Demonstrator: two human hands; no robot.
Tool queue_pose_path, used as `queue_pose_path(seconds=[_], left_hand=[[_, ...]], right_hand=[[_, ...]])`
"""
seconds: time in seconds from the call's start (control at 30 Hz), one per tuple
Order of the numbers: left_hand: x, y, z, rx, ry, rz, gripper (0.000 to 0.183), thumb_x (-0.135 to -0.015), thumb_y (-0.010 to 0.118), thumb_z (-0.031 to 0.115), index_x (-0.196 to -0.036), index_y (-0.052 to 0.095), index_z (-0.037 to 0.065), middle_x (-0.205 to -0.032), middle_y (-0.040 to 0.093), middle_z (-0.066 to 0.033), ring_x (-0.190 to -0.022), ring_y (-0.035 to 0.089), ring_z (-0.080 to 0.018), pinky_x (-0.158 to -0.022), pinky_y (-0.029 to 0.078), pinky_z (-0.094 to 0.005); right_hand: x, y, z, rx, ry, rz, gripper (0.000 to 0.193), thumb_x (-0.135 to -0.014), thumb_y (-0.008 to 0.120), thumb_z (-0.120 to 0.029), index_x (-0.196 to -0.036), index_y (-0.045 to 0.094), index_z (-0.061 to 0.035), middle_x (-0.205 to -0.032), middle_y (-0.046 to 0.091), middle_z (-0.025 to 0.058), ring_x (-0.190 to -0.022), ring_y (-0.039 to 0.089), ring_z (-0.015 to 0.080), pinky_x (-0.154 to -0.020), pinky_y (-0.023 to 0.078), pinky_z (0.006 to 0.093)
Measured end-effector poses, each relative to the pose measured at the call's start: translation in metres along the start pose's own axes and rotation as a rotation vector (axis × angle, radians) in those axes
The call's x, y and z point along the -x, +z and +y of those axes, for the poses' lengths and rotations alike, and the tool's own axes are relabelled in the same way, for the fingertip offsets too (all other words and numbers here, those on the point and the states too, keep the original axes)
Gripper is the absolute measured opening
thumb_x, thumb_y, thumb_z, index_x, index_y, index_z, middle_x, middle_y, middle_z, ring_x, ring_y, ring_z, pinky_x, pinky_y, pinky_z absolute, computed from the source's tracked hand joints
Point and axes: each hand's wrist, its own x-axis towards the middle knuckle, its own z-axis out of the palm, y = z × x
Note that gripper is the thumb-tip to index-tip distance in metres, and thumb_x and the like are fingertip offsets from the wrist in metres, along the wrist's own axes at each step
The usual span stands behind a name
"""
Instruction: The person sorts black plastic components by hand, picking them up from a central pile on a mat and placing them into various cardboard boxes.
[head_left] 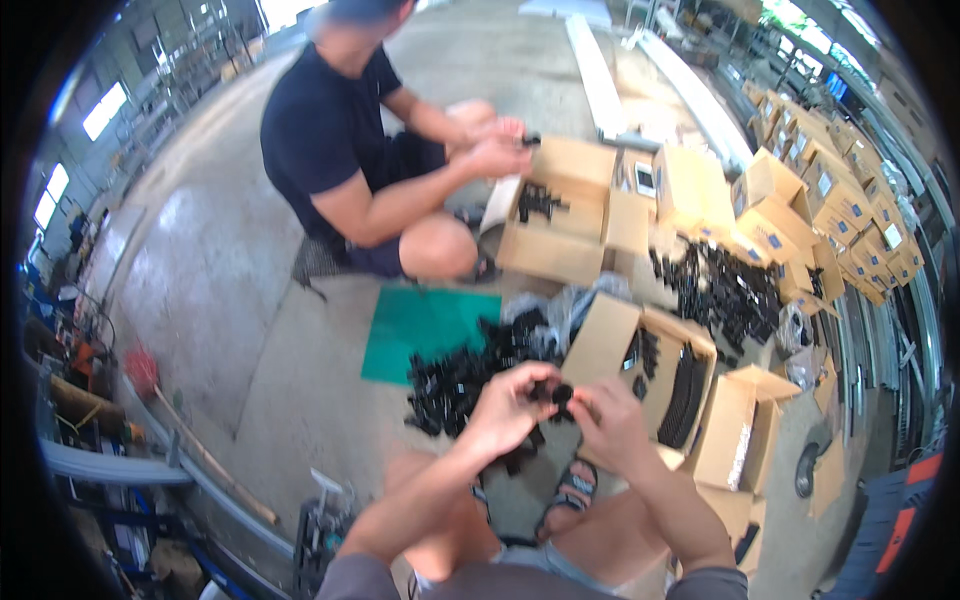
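Above my feet, my left hand (508,408) grips a black part with a round, ring-like end (562,393). The fingers of my right hand (612,422) are pinched together beside that round end; what lies between them is too small to make out. Just beyond my left hand, a heap of similar black parts (440,392) covers the floor and the near edge of a green mat (430,325). To the right stands an open cardboard box (603,335), with black parts (684,395) lined up in a row inside.
Opposite me at the left, a seated co-worker (325,150) holds a small black piece over another open box (550,250). Another black heap (725,290) lies at the right, before stacked cartons (835,190). A smaller open carton (725,430) stands near my right arm. A long-handled tool (215,460) lies left.
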Motion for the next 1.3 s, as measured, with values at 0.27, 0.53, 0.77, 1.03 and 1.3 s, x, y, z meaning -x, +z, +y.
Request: queue_pose_path(seconds=[0.27,0.53,0.77,1.03,1.3], left_hand=[[0.006,-0.009,0.003,-0.071,-0.075,-0.032,0.04,-0.087,0.073,-0.005,-0.125,0.064,0.005,-0.1,0.069,-0.0041,-0.088,0.064,-0.0099,-0.079,0.052,-0.0244],[0.004,-0.004,0.002,-0.098,-0.156,-0.041,0.043,-0.087,0.072,-0.008,-0.127,0.064,0.006,-0.103,0.07,-0.0068,-0.091,0.067,-0.0111,-0.082,0.054,-0.0244],[0.005,0.0,0.003,-0.043,-0.181,-0.06,0.042,-0.087,0.072,-0.008,-0.127,0.063,0.006,-0.101,0.07,-0.0061,-0.09,0.067,-0.0106,-0.08,0.054,-0.0239],[0.015,0.001,-0.001,-0.136,-0.105,-0.048,0.043,-0.086,0.072,-0.008,-0.126,0.064,0.005,-0.098,0.068,-0.004,-0.088,0.064,-0.0088,-0.077,0.052,-0.0231],[0.0,-0.005,0.001,-0.068,-0.159,-0.05,0.039,-0.087,0.069,-0.009,-0.124,0.062,0.001,-0.102,0.067,-0.0058,-0.087,0.064,-0.0071,-0.075,0.053,-0.0229]], right_hand=[[0.006,0.0,-0.001,-0.151,0.147,-0.11,0.016,-0.088,0.073,-0.016,-0.099,0.067,-0.0062,-0.091,0.066,0.0125,-0.086,0.065,0.0335,-0.074,0.053,0.042],[0.017,0.009,0.014,-0.005,0.001,-0.082,0.015,-0.089,0.069,-0.018,-0.1,0.069,-0.0078,-0.091,0.064,0.0098,-0.087,0.065,0.0296,-0.074,0.054,0.0393],[0.018,0.003,0.013,-0.053,0.04,-0.048,0.015,-0.089,0.07,-0.016,-0.1,0.07,-0.0065,-0.09,0.066,0.0112,-0.082,0.066,0.0321,-0.072,0.054,0.0404],[0.024,0.003,0.014,-0.134,0.124,-0.118,0.017,-0.089,0.072,-0.021,-0.098,0.069,-0.0064,-0.089,0.066,0.0132,-0.083,0.066,0.034,-0.071,0.052,0.0415],[0.003,-0.003,0.005,-0.148,0.199,-0.109,0.017,-0.086,0.075,-0.018,-0.095,0.068,-0.0052,-0.089,0.065,0.0134,-0.081,0.065,0.0337,-0.07,0.052,0.0417]])
